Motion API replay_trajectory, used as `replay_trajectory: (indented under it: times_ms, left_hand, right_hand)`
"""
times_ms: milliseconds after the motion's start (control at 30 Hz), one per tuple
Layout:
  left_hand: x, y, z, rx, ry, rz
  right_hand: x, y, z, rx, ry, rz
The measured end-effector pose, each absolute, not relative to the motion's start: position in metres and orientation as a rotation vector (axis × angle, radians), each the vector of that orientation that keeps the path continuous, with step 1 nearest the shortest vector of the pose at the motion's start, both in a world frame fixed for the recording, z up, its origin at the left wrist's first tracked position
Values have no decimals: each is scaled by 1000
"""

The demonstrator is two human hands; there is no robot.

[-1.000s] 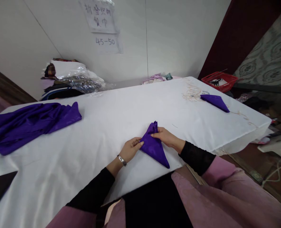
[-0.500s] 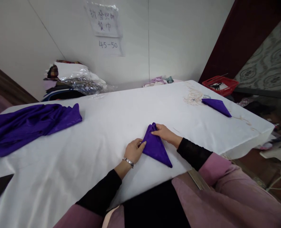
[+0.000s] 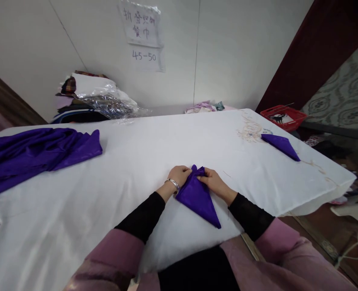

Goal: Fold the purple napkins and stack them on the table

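Note:
A purple cloth napkin, folded into a triangle, lies on the white tablecloth in front of me. My left hand pinches its upper left edge near the top. Opposite it, my right hand grips the upper right edge, thumb on the face of the cloth. Between the two hands the top of the napkin is bunched into small gathers. Its long lower corner points down to the right, untouched. Some of my fingers are hidden behind the fabric.
Loose purple cloth lies heaped at the left. Another folded purple napkin rests at the right, near a red basket. Stacked fabrics under clear plastic stand by the wall. A paper sign hangs above.
My left hand has moved up from the napkin's left corner to near its top, closer to my right hand. The top is now more gathered. The camera view has shifted slightly.

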State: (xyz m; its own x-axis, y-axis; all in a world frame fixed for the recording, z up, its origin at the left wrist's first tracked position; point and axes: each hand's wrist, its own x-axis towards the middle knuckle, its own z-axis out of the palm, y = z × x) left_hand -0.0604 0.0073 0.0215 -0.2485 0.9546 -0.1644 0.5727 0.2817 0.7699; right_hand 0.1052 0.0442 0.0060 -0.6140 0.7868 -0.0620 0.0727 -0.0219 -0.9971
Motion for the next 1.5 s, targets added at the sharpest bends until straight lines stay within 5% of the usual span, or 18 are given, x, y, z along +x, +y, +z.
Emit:
replay_trajectory:
  times_ms: [167, 400, 1500]
  left_hand:
    - [-57, 13, 14, 1350, 1858, 793]
    - [-54, 16, 15, 1381, 1727, 806]
    - [-53, 35, 17, 1166, 1584, 827]
  right_hand:
    - [108, 44, -2, -971, -1813, 1396]
    - [109, 44, 3, -905, -1728, 1592]
    - [112, 52, -1, -885, -1684, 1549]
